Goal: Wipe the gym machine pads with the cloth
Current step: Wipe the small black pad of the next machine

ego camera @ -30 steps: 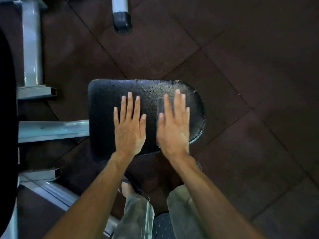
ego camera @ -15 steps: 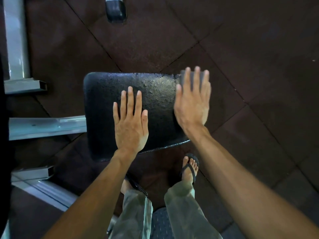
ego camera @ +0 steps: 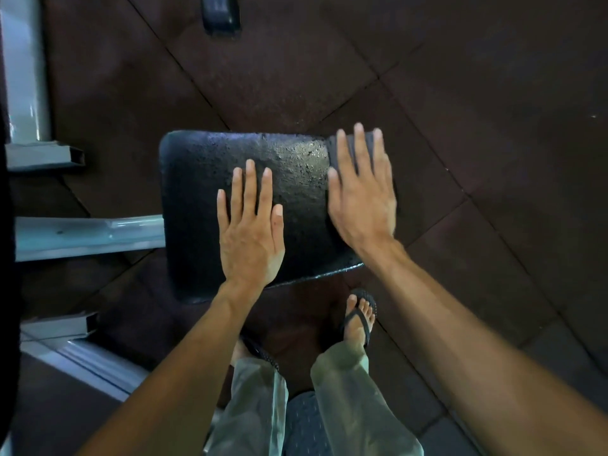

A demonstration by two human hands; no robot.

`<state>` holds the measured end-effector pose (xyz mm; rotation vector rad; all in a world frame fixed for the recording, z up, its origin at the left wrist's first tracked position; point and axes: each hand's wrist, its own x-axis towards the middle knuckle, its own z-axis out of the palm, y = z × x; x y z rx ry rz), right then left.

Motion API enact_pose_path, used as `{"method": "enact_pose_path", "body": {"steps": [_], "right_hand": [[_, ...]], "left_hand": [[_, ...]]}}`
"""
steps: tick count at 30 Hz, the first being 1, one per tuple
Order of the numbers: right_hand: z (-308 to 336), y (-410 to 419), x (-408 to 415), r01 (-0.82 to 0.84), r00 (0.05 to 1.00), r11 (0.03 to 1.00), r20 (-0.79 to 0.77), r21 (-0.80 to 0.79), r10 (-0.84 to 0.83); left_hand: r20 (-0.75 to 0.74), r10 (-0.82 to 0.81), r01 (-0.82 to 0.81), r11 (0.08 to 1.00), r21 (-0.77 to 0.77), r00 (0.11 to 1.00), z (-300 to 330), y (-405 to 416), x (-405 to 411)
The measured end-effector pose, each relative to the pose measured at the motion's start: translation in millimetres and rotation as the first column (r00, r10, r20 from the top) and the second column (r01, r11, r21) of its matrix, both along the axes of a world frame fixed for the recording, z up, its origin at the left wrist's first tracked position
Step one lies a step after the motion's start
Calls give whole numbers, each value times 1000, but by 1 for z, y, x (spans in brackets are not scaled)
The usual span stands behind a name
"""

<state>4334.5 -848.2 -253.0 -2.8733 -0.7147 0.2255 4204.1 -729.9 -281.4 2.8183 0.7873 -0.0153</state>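
Pad (ego camera: pixel 204 205), black and wet-glossy, over dark rubber floor tiles (ego camera: pixel 493 126); left hand (ego camera: pixel 250 228) flat, fingers spread; right hand (ego camera: pixel 362 192) presses flat on cloth (ego camera: pixel 337 156) at right edge.

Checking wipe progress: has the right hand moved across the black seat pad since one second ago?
Yes. The right hand slid rightward from mid-pad to the black textured seat pad's right end, away from the left hand.

Left hand (ego camera: pixel 250 232), right hand (ego camera: pixel 362 195), seemingly flat.

Black, wet-sheened pad (ego camera: pixel 263 199) lies flat, dark cloth (ego camera: pixel 339 153) on its right end.
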Motion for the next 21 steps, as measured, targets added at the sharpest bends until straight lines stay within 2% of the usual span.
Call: {"method": "enact_pose_path", "body": {"steps": [2,6,9,11,14,16,18,21], "right_hand": [[-2,29,-8,10,1000,1000,-25,-1,-10],[-2,-4,-56,-218,976,975,-44,-48,216],[0,-40,-53,-197,980,979,-44,-55,195],[-5,-39,-44,-173,985,982,8,-73,174],[-19,-28,-38,-227,969,967,71,-117,237],[-24,-28,-33,-251,967,962,13,-105,254],[-16,-30,-30,-205,977,979,-66,-25,203],[31,-35,-38,19,932,966,-354,256,75]], "left_hand": [[2,-1,1,1000,-4,1000,-1,1,-1],[-9,-16,15,1000,-4,1000,0,3,-2],[-8,1,-1,1000,-2,1000,0,2,-1],[-9,5,-5,1000,-1,1000,-1,1,-1],[-24,2,-2,1000,-15,1000,0,2,0],[-55,-8,6,999,-46,998,5,3,1],[-116,-35,21,993,-116,993,16,7,3],[-232,-106,46,968,-248,967,53,9,-1]]}}
